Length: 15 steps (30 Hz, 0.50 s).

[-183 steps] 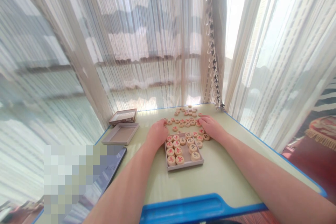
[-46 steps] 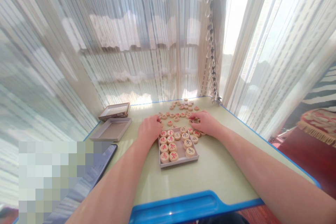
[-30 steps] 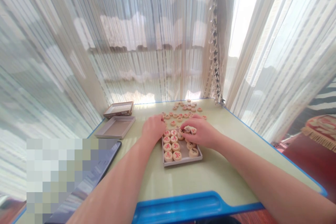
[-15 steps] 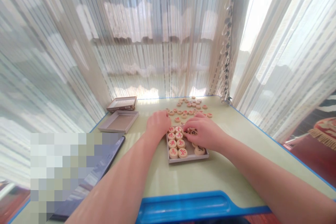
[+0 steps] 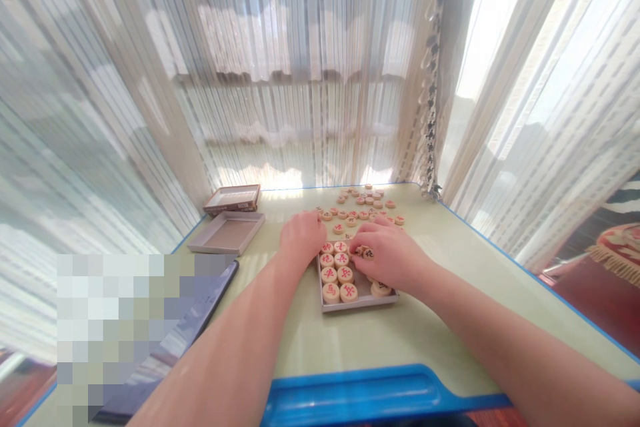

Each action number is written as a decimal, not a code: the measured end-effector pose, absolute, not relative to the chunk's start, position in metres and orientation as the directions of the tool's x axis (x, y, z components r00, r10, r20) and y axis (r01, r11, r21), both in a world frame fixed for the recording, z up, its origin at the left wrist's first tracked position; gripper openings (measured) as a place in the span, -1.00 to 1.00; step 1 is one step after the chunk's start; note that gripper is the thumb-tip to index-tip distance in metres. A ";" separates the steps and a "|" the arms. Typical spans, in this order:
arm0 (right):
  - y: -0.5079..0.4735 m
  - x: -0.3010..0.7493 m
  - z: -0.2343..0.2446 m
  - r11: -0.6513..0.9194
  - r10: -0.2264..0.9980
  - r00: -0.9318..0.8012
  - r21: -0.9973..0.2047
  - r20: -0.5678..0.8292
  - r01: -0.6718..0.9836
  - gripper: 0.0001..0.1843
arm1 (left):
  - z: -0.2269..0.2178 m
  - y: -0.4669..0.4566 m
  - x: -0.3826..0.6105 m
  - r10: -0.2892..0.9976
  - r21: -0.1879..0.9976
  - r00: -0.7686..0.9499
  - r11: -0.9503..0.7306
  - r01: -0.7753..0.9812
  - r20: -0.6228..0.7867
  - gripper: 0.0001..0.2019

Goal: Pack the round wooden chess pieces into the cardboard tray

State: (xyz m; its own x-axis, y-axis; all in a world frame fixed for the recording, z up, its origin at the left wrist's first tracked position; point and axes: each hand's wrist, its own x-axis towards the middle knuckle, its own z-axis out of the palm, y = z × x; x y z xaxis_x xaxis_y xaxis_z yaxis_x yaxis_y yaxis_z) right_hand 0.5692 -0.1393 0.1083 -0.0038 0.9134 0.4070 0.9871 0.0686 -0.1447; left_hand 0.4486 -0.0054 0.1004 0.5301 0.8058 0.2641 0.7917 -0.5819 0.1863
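Note:
A shallow grey box tray [image 5: 360, 307] holds round wooden Chinese chess pieces. Red-marked Chinese chess pieces [image 5: 345, 274] fill two columns on its left side. At its right side sits a black-marked piece [image 5: 381, 289], partly covered by my wrist. My right hand [image 5: 387, 248] reaches over the tray's far right part, thumb and fingers pinched around a Chinese chess piece [image 5: 359, 251] that is mostly hidden; another black-marked piece [image 5: 369, 253] shows under the palm. My left hand [image 5: 303, 233] is curled closed beside the tray's far left corner, its fingertips out of sight.
Loose pieces [image 5: 351, 221] lie scattered behind the tray. At the left stand an open grey box half [image 5: 243, 245] and another box [image 5: 233, 199] behind it. A dark flat device [image 5: 213, 303], partly pixelated, lies near my left forearm. The table's blue edge [image 5: 350, 400] is in front.
My right hand has shifted very slightly, with its fingers still over the same part of the tray. The left hand and the pieces look nearly the same.

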 end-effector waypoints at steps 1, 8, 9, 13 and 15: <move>-0.139 0.569 0.108 0.066 0.911 -0.001 -0.143 0.412 0.988 -0.89 | 0.101 -0.005 0.449 0.807 0.186 0.529 -0.580 0.793 0.262 -0.70; -0.137 0.571 0.107 0.062 0.907 0.005 -0.146 0.420 0.987 -0.88 | 0.100 -0.005 0.449 0.800 0.179 0.534 -0.588 0.789 0.273 -0.72; -0.137 0.570 0.107 0.058 0.906 0.011 -0.151 0.424 0.987 -0.87 | 0.100 -0.005 0.449 0.798 0.180 0.535 -0.590 0.787 0.277 -0.72; -0.137 0.570 0.107 0.031 0.911 0.034 -0.151 0.411 0.988 -0.87 | 0.098 -0.004 0.449 0.790 0.175 0.541 -0.599 0.781 0.290 -0.71; -0.137 0.569 0.107 0.025 0.916 0.035 -0.143 0.400 0.989 -0.88 | 0.098 -0.004 0.449 0.790 0.174 0.540 -0.599 0.782 0.291 -0.70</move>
